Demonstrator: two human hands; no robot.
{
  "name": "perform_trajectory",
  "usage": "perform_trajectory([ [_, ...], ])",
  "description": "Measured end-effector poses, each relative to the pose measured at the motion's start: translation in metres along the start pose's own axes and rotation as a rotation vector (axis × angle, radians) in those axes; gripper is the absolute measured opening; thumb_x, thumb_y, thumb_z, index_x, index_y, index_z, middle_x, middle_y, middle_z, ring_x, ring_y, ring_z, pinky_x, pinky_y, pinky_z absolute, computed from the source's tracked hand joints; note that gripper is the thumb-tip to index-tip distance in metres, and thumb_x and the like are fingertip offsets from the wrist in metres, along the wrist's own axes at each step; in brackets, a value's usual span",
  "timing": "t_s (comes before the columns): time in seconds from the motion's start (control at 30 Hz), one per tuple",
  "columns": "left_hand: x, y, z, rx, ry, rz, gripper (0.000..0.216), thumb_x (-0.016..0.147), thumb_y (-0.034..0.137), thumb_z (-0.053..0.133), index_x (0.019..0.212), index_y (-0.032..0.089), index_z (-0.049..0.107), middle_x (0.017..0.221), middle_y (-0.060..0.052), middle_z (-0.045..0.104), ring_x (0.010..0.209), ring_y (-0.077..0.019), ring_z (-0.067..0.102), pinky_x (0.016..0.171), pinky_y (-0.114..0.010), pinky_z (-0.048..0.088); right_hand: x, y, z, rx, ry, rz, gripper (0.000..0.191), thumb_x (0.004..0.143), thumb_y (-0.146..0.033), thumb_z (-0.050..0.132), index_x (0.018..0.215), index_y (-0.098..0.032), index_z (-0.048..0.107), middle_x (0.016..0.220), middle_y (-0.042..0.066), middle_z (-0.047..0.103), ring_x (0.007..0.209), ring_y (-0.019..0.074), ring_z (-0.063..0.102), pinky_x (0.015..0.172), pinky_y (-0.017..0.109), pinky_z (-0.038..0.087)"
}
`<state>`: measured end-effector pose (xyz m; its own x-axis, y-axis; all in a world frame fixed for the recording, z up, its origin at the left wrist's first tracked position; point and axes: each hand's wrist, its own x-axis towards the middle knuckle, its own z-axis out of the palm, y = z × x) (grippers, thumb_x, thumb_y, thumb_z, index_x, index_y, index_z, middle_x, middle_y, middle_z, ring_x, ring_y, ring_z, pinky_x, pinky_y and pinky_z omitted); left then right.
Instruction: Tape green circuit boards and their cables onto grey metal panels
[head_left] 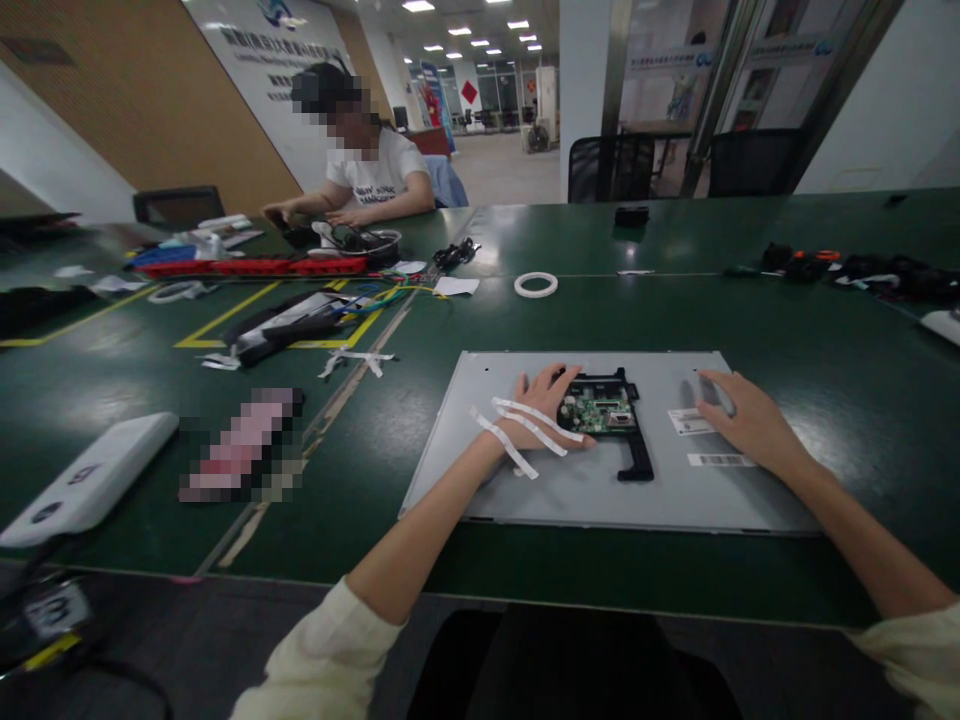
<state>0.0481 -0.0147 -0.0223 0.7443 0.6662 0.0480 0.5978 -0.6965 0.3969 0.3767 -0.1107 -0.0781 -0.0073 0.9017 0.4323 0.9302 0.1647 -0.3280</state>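
Circuit board [604,410] sits green in a black bracket [637,462] near the middle of a grey panel [570,495], and we see the panel lying flat on the green bench [825,320], close to the near edge. Left hand [541,412] rests spread flat on the panel, gripping nothing, and its fingers [559,385] reach the board's left edge, touching or just beside it, we cannot tell which. White tape strips [529,425] are stuck across the back of this hand and wrist. Right hand [744,422] also lies flat, fingers loose and holding nothing, on the panel's right part, well apart from the board and just beside two barcode labels [691,422]. So the board lies between both hands, much closer to the left one. Farther back on the bench we note a white tape roll [535,285], coloured wires [382,298] and a white device [90,480] at the left. Another person [375,170] sits at the far left side, hands on a black item
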Motion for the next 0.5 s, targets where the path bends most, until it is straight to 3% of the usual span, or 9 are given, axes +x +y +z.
perform_trajectory([
  [0.13, -0.002, -0.001, 0.001, 0.001, 0.003, 0.021, 0.109, 0.058, 0.070, 0.062, 0.144, 0.026, 0.013, 0.147, -0.018, 0.022, 0.133, -0.0405, 0.024, 0.103, -0.067, 0.010, 0.002, 0.001, -0.001, -0.030, 0.024, 0.034, 0.048, 0.085, -0.041, 0.042, 0.125, -0.016, 0.049, 0.122, 0.012, 0.054, 0.114, 0.0274, 0.050, 0.100, 0.047, 0.038],
  [0.23, -0.002, -0.003, 0.005, 0.019, 0.039, 0.028, 0.108, 0.058, 0.069, 0.064, 0.144, 0.025, 0.016, 0.147, -0.018, 0.023, 0.132, -0.0421, 0.025, 0.103, -0.067, 0.010, 0.006, -0.009, -0.009, -0.082, 0.062, 0.037, 0.047, 0.084, -0.040, 0.042, 0.124, -0.015, 0.050, 0.124, 0.013, 0.052, 0.119, 0.0290, 0.045, 0.103, 0.050, 0.033],
  [0.4, -0.003, -0.007, 0.011, 0.055, 0.050, 0.040, 0.106, 0.059, 0.068, 0.062, 0.144, 0.026, 0.015, 0.148, -0.017, 0.021, 0.132, -0.0418, 0.026, 0.103, -0.067, 0.010, 0.019, -0.065, -0.028, 0.066, -0.055, 0.003, 0.044, 0.086, -0.036, 0.044, 0.127, -0.020, 0.049, 0.125, 0.008, 0.053, 0.115, 0.0243, 0.049, 0.100, 0.044, 0.039],
  [0.5, -0.004, -0.006, 0.010, 0.058, 0.062, 0.051, 0.107, 0.059, 0.068, 0.063, 0.144, 0.026, 0.015, 0.148, -0.017, 0.021, 0.133, -0.0417, 0.023, 0.103, -0.067, 0.012, 0.032, -0.108, -0.030, 0.256, -0.154, -0.061, 0.031, 0.087, -0.033, 0.046, 0.114, -0.024, 0.059, 0.118, 0.003, 0.058, 0.109, 0.0201, 0.053, 0.093, 0.039, 0.045],
])
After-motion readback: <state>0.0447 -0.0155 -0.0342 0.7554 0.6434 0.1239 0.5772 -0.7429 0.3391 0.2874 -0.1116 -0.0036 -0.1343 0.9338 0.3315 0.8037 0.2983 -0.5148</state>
